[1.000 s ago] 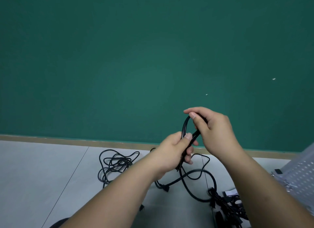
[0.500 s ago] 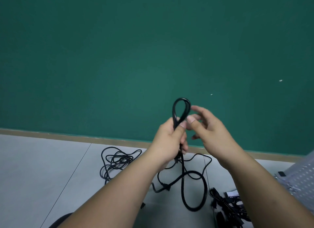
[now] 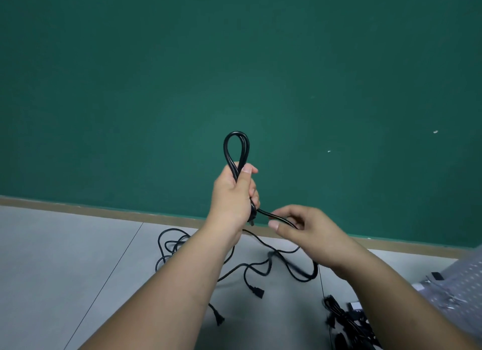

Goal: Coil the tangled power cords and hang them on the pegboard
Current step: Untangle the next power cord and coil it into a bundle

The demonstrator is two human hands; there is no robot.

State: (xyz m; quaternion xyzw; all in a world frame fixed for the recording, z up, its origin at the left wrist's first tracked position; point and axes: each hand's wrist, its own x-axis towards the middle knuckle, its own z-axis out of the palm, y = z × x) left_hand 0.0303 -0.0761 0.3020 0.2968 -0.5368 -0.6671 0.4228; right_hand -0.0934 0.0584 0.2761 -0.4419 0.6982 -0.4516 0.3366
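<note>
My left hand (image 3: 233,195) grips a black power cord (image 3: 236,148), whose folded loop sticks up above the fist. Just to the right and lower, my right hand (image 3: 302,229) pinches the same cord's free length where it leaves the fist. The rest of the cord trails down to the grey floor, ending in a connector (image 3: 257,291). A tangle of black cords (image 3: 172,245) lies on the floor behind my left forearm. The grey pegboard (image 3: 464,279) lies at the right edge.
A green wall (image 3: 234,62) with a tan baseboard (image 3: 78,208) stands straight ahead. Another pile of black cords (image 3: 347,321) lies at the bottom right beside the pegboard. A loose plug (image 3: 219,319) lies on the floor under my left forearm.
My left hand has kept the loop raised. My right hand has dropped from beside the loop to below the fist and taken hold of the trailing cord, which has shifted on the floor.
</note>
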